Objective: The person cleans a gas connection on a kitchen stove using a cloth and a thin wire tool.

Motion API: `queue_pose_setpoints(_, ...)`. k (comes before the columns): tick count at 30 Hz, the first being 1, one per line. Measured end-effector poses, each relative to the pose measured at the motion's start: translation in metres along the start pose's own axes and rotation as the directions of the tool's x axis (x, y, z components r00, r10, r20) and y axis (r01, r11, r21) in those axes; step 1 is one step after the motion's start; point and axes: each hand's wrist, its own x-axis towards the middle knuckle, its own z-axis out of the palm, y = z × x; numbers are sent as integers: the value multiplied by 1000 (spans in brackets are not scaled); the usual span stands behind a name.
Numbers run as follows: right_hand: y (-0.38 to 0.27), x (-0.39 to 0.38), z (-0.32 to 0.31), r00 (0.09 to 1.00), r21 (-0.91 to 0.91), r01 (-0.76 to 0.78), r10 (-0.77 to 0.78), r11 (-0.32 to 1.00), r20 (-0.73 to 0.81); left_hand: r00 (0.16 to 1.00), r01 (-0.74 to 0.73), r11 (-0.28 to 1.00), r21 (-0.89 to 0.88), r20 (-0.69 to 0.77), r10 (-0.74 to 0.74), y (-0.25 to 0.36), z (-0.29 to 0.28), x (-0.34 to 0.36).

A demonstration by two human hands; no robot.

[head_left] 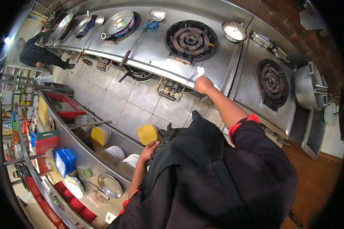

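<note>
My right hand (203, 84) reaches over the front edge of the steel stove top, its fingers closed. Just beyond the fingers is a small crumpled white thing (200, 71), perhaps paper or cloth. A thin dark metal tool (191, 77) lies beside it at the stove's edge. What the closed fingers hold is hidden. My left hand (148, 151) is low at my left side, against the black apron (176, 152), with its fingers partly hidden. Close to it is a yellow-lidded container (147, 134); whether the hand touches it I cannot tell.
A bare burner (191, 41) lies beyond my right hand, with a bowl of white liquid (234, 31) to its right. A long-handled ladle (156, 14) rests across the stove, handle over the edge. Plates (114, 155) are stacked on the left shelf. A co-worker (36, 53) stands far left.
</note>
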Motion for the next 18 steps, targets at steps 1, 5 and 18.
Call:
queue_pose_setpoints(1, 4, -4, 1, 1000, 17, 20, -20, 1000, -20, 1000, 31, 999, -41, -6, -31, 4, 10, 2)
queue_pose_setpoints(5, 23, -12, 8, 981, 172, 160, -138, 972, -136, 994, 100, 993, 67, -46, -97, 35, 48, 26)
queue_pose_setpoints(18, 33, -43, -32, 952, 715, 291, -116, 635, -284, 927, -120, 890, 440, -271, 258, 122, 104, 142)
